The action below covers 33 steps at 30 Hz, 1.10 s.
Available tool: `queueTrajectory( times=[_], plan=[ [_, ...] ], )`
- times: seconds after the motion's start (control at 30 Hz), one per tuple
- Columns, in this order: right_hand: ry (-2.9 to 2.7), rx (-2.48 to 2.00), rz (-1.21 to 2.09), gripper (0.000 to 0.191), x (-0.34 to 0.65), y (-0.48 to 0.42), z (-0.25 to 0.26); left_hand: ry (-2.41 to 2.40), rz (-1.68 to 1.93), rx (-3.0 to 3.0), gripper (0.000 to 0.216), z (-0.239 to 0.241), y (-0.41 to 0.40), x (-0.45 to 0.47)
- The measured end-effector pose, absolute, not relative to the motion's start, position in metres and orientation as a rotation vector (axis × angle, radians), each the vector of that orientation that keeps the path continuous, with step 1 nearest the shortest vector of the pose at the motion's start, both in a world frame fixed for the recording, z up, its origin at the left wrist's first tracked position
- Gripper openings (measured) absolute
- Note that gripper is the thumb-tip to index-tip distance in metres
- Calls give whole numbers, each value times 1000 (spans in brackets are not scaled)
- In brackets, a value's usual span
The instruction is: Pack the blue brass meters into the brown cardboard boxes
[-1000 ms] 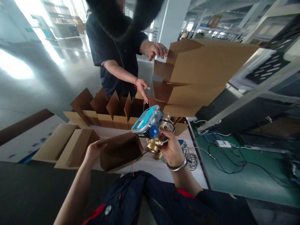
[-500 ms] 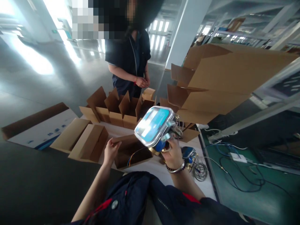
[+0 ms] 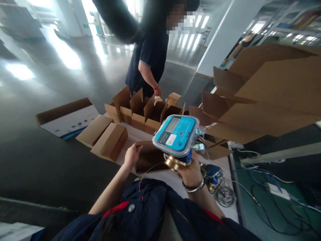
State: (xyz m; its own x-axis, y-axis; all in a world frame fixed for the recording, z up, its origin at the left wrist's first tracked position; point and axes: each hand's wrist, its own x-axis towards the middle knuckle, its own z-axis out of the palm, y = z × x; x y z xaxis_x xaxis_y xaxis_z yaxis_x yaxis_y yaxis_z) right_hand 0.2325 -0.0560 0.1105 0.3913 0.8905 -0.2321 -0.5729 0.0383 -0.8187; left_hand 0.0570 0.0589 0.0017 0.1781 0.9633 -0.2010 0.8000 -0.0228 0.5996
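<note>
My right hand (image 3: 192,170) grips a water meter (image 3: 177,134) from below, by its brass pipe body. The meter has a blue face with a small display, a clear cover and a brass threaded end pointing toward me. A thin cable with coloured wire ends hangs from it toward my jacket. My left hand (image 3: 132,156) pinches the upper left edge of an open cardboard box (image 3: 149,157) that stands on the table below the meter. The meter hides the right part of this box.
Several open boxes (image 3: 139,121) line the table's far side. Two brown boxes (image 3: 109,140) stand at the left. Another meter (image 3: 213,171) with coiled cable lies right. Large open cartons (image 3: 271,113) lean in there. A co-worker (image 3: 150,60) stands beyond the table.
The meter has turned so its face shows more clearly in my right hand. My left hand stays on the box edge. The co-worker has turned sideways, an arm lowered toward the boxes. The view has shifted left.
</note>
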Motion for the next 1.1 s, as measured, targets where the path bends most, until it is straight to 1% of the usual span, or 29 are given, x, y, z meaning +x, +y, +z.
queueTrajectory(
  times=[0.17,0.3,0.43,0.5,0.57,0.6,0.73,0.83,0.9,0.97,1.03,1.1],
  plan=[
    [-339,-961,1303,26,235,-47,137,1667,339,1902,31,-1,58,57],
    [-355,-970,1304,22,232,-45,132,1658,325,1896,34,0,58,57],
    [-444,-1066,997,19,228,-44,102,1633,343,1864,32,3,58,57],
    [-498,-1111,831,24,228,-45,82,1615,346,1838,30,5,58,56],
    [-723,-1182,747,34,230,-47,62,1596,347,1826,28,7,58,55],
    [-919,-1216,704,35,233,-49,53,1571,353,1831,27,8,57,55],
    [-1807,-1337,567,33,241,-48,15,1491,388,1869,25,8,58,55],
    [-2210,-1596,478,40,236,-36,-8,1522,370,1893,26,4,60,57],
    [-2373,-1761,496,46,228,-23,-21,1515,358,1918,25,0,61,58],
    [-2466,-1882,628,50,223,-10,-31,1505,350,1941,25,-2,61,59],
    [-2490,-1956,775,52,223,-3,-36,1502,347,1955,25,-4,60,61],
    [-2449,-1965,821,60,225,-3,-35,1504,351,1961,26,-6,60,62]
  ],
)
